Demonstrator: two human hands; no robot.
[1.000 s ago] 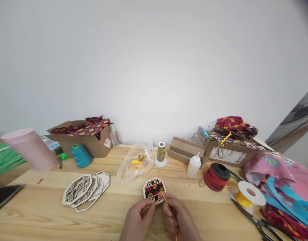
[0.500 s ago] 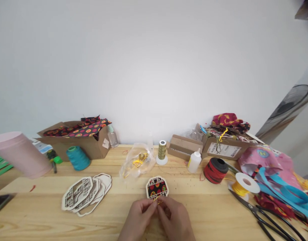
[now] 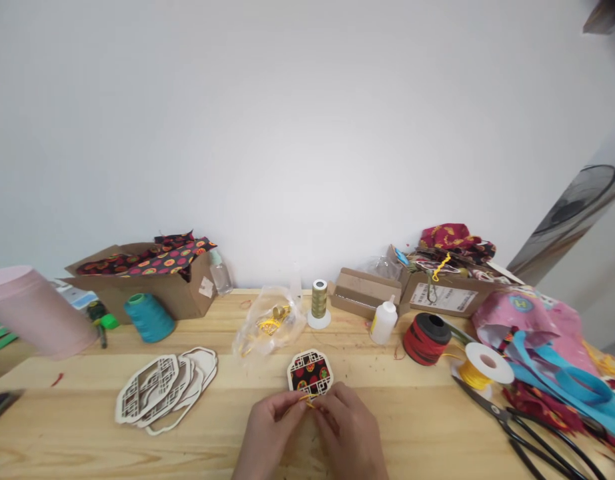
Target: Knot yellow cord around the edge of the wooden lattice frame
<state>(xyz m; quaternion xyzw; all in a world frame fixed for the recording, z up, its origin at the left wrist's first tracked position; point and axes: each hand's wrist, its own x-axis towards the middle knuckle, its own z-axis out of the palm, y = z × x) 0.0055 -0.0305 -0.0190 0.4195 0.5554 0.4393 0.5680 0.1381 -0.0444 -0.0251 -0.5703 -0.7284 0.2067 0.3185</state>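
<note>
Yellow cord is pinched between left hand's thumb and forefinger; right hand is closed in a matching fingertip pinch on it, remaining fingers curled. Tips-only grip presumably used because cord is thin. Fabric-backed lattice frame is set just beyond fingertips, near edge by the cord; whether they're joined can't be told. Scissors and yellow cord spool are kept right of hands, likely for reach; frame stack sits left, apart
</note>
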